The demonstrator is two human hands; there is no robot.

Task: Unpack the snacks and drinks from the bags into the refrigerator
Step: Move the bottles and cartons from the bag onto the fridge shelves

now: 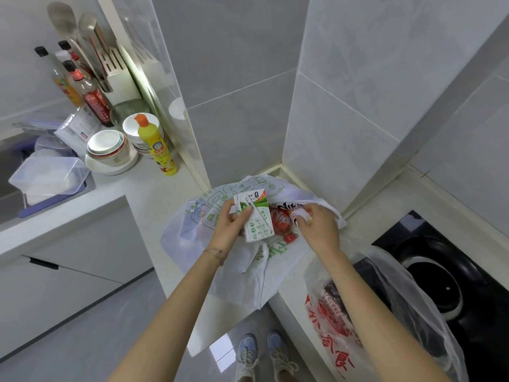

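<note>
The tabletop is used as a staging place: the white bag is spread flat on it so its mouth lies open, and a clear bag with red print is left untouched just beside. A drink carton is gripped by the left hand, lifted above the bag, apparently ready for carrying. A printed packet beside a red packet is pinched by the right hand, probably for the same trip; no refrigerator is seen
</note>
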